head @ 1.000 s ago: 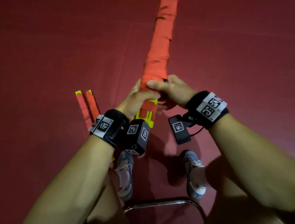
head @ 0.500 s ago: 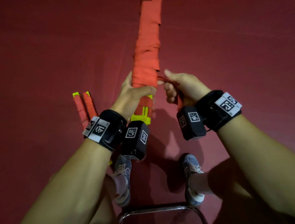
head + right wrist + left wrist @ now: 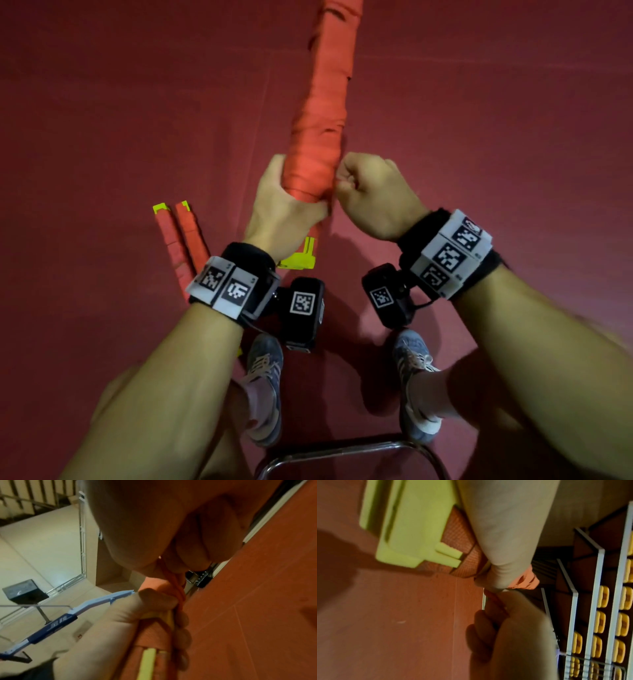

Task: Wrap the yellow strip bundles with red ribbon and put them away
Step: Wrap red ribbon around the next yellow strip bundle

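Observation:
A long bundle of yellow strips (image 3: pixel 322 102), almost wholly wound in red ribbon, points away from me over the red floor. Its bare yellow end (image 3: pixel 298 261) shows below my left hand (image 3: pixel 284 205), which grips the bundle near that end. My right hand (image 3: pixel 371 192) is a fist just right of the bundle and pinches the taut red ribbon (image 3: pixel 178 589). In the left wrist view the yellow end (image 3: pixel 412 526) and the ribbon's weave (image 3: pixel 462 536) show beside the left thumb. Two wrapped bundles (image 3: pixel 181 240) lie on the floor at the left.
I sit on a metal-framed chair (image 3: pixel 346 452), my feet in grey shoes (image 3: pixel 263 373) on the red floor (image 3: pixel 496 137). The left wrist view shows metal racks holding yellow parts (image 3: pixel 604 601). The right wrist view shows a blue-and-white bar (image 3: pixel 68 615) and a black box (image 3: pixel 24 592).
The right hand came over the bundle's front, then pulled the ribbon out to the right and closed into a fist. The left hand slid slightly up the bundle; the bundle tilted more upright.

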A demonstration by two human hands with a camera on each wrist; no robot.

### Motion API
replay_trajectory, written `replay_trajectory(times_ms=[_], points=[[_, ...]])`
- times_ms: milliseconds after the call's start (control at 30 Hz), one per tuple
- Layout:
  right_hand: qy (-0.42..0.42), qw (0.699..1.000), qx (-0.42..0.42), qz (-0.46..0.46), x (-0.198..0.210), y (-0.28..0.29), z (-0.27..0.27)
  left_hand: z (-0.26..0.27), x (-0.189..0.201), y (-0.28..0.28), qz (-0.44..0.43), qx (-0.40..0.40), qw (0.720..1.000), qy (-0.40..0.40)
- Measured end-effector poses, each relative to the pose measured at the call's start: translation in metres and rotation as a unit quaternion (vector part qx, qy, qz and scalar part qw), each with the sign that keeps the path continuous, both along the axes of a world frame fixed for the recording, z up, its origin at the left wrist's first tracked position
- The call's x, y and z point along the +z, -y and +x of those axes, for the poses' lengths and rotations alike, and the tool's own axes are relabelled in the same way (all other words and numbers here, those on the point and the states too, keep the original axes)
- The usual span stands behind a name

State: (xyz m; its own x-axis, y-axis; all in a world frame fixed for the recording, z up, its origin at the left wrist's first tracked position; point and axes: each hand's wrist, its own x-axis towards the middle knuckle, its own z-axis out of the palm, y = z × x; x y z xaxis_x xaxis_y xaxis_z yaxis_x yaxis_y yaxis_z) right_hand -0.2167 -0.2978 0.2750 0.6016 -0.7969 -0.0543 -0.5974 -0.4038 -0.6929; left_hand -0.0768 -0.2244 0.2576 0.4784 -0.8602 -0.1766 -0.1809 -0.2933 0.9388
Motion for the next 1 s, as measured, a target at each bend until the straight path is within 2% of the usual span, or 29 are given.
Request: replay_trajectory(times_ms=[133, 267, 333, 367, 400, 467, 500, 567, 667, 700, 733, 833, 900, 1000], points=[[0.031, 0.994, -0.06, 0.083, 0.008, -0.009, 0.004, -0.007, 0.003, -0.006, 0.012, -0.014, 0.989, 0.144], [0.087, 0.983, -0.114, 0.112, 0.012, -0.014, 0.004, -0.021, 0.003, -0.007, -0.029, -0.025, 0.959, 0.282], [0.124, 0.971, -0.136, 0.154, 0.008, -0.012, 0.003, -0.024, 0.005, -0.003, -0.012, -0.038, 0.948, 0.316], [0.152, 0.96, -0.144, 0.188, 0.005, -0.011, 0.003, -0.023, 0.007, -0.002, -0.001, -0.048, 0.95, 0.31], [0.189, 0.943, -0.154, 0.226, 0.003, -0.01, 0.002, -0.021, 0.009, -0.002, -0.004, -0.063, 0.961, 0.267], [0.266, 0.904, -0.163, 0.294, 0.005, -0.005, -0.002, -0.016, 0.011, 0.002, -0.051, -0.095, 0.992, 0.069], [0.288, 0.888, -0.164, 0.319, 0.005, 0.0, -0.004, -0.013, 0.01, 0.005, -0.065, -0.1, 0.992, -0.035], [0.314, 0.866, -0.147, 0.361, 0.007, 0.008, -0.009, -0.008, 0.014, 0.009, -0.022, -0.114, 0.974, -0.193], [0.339, 0.846, -0.118, 0.395, 0.007, 0.009, -0.01, -0.005, 0.023, 0.01, 0.106, -0.213, 0.903, -0.357], [0.343, 0.844, -0.112, 0.398, 0.005, 0.008, -0.01, -0.004, 0.023, 0.01, 0.119, -0.229, 0.892, -0.37], [0.343, 0.846, -0.108, 0.394, 0.005, 0.007, -0.01, -0.004, 0.025, 0.009, 0.123, -0.231, 0.898, -0.353], [0.318, 0.859, -0.094, 0.39, 0.001, 0.007, -0.007, -0.007, 0.023, 0.008, 0.098, -0.197, 0.936, -0.274], [0.272, 0.871, -0.086, 0.4, -0.001, 0.014, -0.008, -0.007, 0.019, 0.007, 0.075, -0.168, 0.953, -0.239], [0.203, 0.901, -0.072, 0.376, -0.004, 0.025, -0.017, -0.006, 0.009, 0.006, 0.043, -0.116, 0.989, -0.08]])
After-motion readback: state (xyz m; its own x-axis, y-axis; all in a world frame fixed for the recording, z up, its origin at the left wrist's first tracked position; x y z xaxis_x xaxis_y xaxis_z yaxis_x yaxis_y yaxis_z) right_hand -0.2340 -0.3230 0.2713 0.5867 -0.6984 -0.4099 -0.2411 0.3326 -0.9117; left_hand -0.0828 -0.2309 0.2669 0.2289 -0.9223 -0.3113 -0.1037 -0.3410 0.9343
